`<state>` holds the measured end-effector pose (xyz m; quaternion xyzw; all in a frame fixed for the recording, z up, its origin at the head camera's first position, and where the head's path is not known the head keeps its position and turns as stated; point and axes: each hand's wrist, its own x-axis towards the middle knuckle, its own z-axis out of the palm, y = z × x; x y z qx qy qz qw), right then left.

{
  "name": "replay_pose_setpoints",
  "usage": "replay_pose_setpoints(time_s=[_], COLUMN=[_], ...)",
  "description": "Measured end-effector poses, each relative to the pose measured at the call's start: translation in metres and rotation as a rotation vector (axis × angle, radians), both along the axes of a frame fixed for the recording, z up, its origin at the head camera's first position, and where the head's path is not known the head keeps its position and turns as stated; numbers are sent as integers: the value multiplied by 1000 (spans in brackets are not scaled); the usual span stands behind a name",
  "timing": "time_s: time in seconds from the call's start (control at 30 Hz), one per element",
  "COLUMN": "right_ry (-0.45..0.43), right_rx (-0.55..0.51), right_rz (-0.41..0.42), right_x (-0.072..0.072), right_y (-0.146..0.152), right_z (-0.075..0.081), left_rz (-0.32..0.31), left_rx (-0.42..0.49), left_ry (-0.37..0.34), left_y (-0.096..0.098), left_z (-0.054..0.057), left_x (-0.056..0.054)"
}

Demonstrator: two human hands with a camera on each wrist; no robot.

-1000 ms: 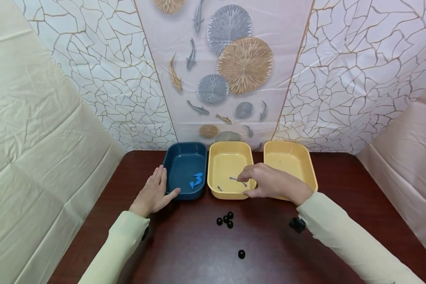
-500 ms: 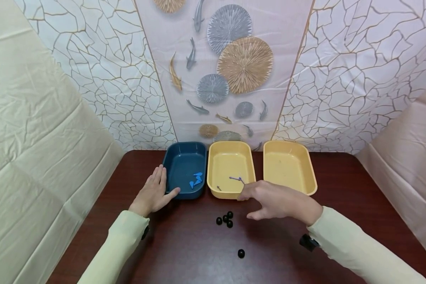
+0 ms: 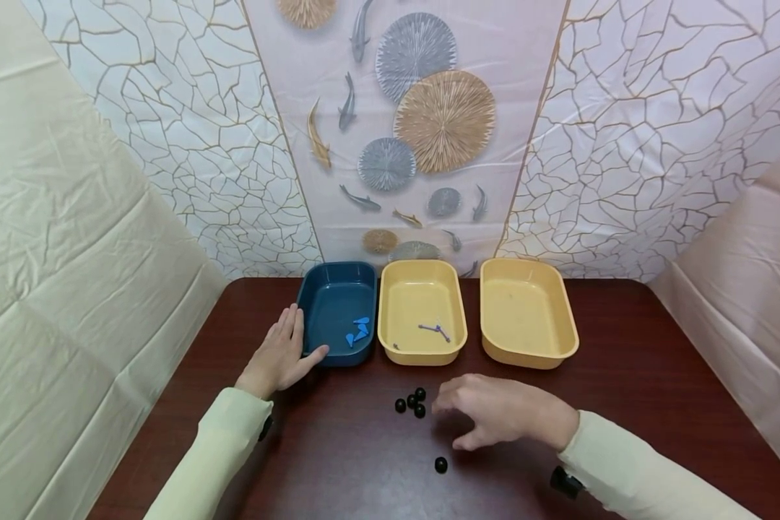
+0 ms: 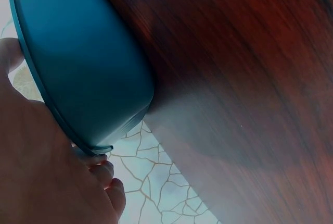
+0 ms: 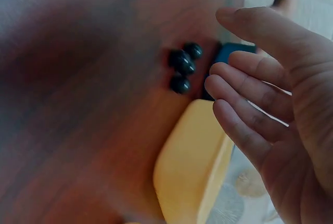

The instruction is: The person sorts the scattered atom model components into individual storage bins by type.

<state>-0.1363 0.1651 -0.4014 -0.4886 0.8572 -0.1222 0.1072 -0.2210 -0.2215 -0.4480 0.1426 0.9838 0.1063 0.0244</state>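
My left hand (image 3: 276,357) rests with straight fingers on the left rim of the dark blue bin (image 3: 334,300), its thumb at the near corner. Several small bright blue drop-shaped pieces (image 3: 362,330) lie in that bin. My right hand (image 3: 500,410) hovers over the table with relaxed, slightly bent fingers and holds nothing. Just left of its fingertips are several shiny black balls (image 3: 419,410) in a cluster. A lone black ball (image 3: 440,464) sits nearer, below the right thumb; the right wrist view shows the bent fingers apart from the balls (image 5: 180,84).
The middle yellow bin (image 3: 412,300) contains a few thin purplish sticks (image 3: 438,329), two of them meeting in a V. To its right stands another yellow bin (image 3: 526,310). All three bins line the back of the dark red wooden table (image 3: 357,448), before a patterned cloth.
My right hand has come out of the middle yellow bin, toward me, and now hangs over the table beside the black balls. The left hand has stayed on the blue bin.
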Motion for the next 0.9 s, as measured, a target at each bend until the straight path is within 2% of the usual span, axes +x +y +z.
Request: replay_pose_setpoints(time_s=[0.33, 0.6, 0.7, 0.9], right_ry=[-58, -92, -87, -111], right_rx=[-7, -11, -43, -82], right_rz=[35, 41, 65, 88], right_x=[11, 16, 16, 13], right_y=[-6, -12, -15, -17], right_z=[-28, -47, -53, -58], left_rz=[-7, -12, -12, -2], left_rx=[35, 32, 32, 8], left_ry=[30, 34, 34, 17], left_y=[-1, -6, -5, 0], left_z=[-4, -16, -13, -2], left_x=[-2, -8, -7, -1])
